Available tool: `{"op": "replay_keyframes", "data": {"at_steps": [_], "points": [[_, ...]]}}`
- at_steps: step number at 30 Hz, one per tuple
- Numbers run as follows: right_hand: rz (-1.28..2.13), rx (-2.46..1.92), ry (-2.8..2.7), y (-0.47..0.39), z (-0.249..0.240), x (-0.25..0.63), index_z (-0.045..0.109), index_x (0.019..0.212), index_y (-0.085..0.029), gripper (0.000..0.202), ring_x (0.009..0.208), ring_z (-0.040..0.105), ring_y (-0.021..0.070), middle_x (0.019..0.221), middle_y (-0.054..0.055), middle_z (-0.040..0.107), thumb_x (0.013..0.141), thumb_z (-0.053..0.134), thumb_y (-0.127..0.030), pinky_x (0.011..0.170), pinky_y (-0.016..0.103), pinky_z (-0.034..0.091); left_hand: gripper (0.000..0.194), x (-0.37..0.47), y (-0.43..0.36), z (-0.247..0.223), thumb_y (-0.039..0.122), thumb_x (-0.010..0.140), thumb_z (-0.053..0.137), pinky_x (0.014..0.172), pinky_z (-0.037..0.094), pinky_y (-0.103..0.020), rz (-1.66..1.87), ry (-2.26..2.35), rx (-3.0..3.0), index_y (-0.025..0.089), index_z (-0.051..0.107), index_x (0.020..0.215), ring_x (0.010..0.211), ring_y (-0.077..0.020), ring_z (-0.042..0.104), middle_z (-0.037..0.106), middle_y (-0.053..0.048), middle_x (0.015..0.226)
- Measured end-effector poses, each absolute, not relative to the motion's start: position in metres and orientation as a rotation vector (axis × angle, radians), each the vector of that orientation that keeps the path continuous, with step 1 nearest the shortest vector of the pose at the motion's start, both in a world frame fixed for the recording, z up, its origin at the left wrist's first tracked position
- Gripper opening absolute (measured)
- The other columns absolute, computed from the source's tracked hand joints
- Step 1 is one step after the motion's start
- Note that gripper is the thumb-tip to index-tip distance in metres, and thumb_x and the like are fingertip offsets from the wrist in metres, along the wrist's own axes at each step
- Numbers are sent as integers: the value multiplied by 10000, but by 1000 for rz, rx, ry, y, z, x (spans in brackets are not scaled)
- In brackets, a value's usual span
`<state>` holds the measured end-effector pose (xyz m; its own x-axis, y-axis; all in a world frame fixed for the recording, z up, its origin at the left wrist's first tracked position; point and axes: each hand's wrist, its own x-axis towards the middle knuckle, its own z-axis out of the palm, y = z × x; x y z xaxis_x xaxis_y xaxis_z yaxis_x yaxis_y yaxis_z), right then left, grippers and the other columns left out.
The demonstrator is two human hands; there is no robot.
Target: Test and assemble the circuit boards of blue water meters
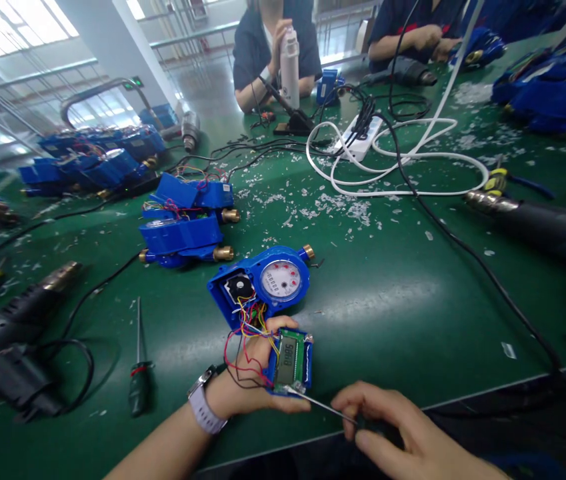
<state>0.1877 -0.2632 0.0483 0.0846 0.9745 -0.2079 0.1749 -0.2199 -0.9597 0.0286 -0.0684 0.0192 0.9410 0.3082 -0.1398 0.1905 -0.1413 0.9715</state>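
Observation:
My left hand [247, 373] grips a small blue-framed circuit board with an LCD display [289, 360], its screen facing up. Red, yellow and black wires [247, 333] run from it to an opened blue water meter [283, 280] with a round dial, lying just beyond. In my right hand [387, 427] is a screwdriver [330, 408], the dark handle mostly hidden by the fingers. The tip of its shaft meets the board's lower edge, close to my left thumb. A watch with a pale strap sits on my left wrist.
Left of me lie another screwdriver [139, 380] and a heat gun [17, 333]; a second heat gun [537, 223] rests at right. More blue meters [183, 227] stand beyond. White cable [397, 190], a power strip [360, 137] and plastic scraps spread across the green table. Co-workers sit opposite.

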Motion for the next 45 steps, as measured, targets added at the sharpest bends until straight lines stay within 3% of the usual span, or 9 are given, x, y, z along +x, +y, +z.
{"op": "replay_keyframes", "data": {"at_steps": [4, 10, 14, 18, 27, 32, 39, 42, 45], "points": [[1796, -1251, -772, -262, 40, 193, 578, 1148, -170, 320, 453, 415, 45, 822, 3, 592, 854, 536, -290, 403, 133, 318, 1009, 25, -69, 23, 333, 588, 882, 1034, 411, -449, 58, 379, 1662, 232, 307, 1411, 1185, -311, 546, 559, -141, 1276], [1812, -1096, -663, -270, 24, 193, 567, 1222, -184, 409, 403, 362, 4, 925, 33, 591, 903, 587, -439, 362, 130, 230, 1182, 18, -72, 25, 473, 517, 903, 1118, 322, -473, 136, 406, 1520, 262, 262, 1487, 1302, -352, 454, 500, -149, 1399], [1785, -1050, -645, -270, 25, 190, 587, 1177, -166, 406, 396, 305, -3, 884, 28, 595, 905, 613, -467, 370, 155, 152, 1029, 18, -95, 16, 773, 632, 650, 1042, 416, -426, 364, 444, 1276, 223, 359, 1452, 1258, -348, 500, 473, -169, 1434], [1799, -951, -577, -268, 21, 184, 604, 1153, -152, 390, 392, 287, -7, 868, 33, 599, 900, 642, -446, 369, 162, 123, 864, 32, -125, 12, 833, 721, 464, 909, 501, -354, 721, 661, 1071, 184, 561, 1283, 1050, -275, 631, 645, -138, 1225], [1755, -914, -471, -269, 17, 159, 654, 1113, -175, 385, 386, 240, -1, 817, 3, 575, 872, 662, -475, 370, 151, 167, 682, 55, -143, 16, 778, 796, 443, 777, 539, -329, 1064, 778, 732, 175, 688, 997, 818, -217, 697, 715, -65, 884], [1226, -1243, -910, -276, 20, 148, 716, 1074, -169, 342, 764, 598, 194, 834, 77, 647, 928, 568, -440, 716, 313, 504, 643, 56, -145, 11, 737, 811, 481, 748, 535, -293, 1084, 778, 723, 165, 695, 1010, 797, -198, 690, 714, -69, 877], [1544, -1021, -503, -278, 5, 136, 712, 1112, -194, 468, 380, 245, 14, 777, 20, 565, 848, 643, -574, 360, 170, 193, 618, 59, -145, 11, 706, 822, 495, 738, 540, -300, 1079, 757, 733, 143, 703, 970, 772, -204, 685, 707, -83, 848], [1375, -1111, -673, -278, 5, 137, 718, 1105, -185, 346, 451, 423, 73, 774, 39, 599, 916, 590, -446, 414, 196, 346, 607, 58, -144, 9, 700, 832, 486, 758, 536, -299, 1073, 731, 719, 148, 702, 966, 795, -204, 684, 703, -81, 860], [1046, -1176, -1028, -278, 7, 142, 685, 1187, -211, 295, 776, 616, 169, 876, 65, 656, 958, 499, -216, 704, 263, 497, 602, 57, -143, 9, 703, 820, 503, 758, 537, -293, 1065, 713, 723, 152, 705, 954, 796, -201, 682, 701, -76, 856]]}}
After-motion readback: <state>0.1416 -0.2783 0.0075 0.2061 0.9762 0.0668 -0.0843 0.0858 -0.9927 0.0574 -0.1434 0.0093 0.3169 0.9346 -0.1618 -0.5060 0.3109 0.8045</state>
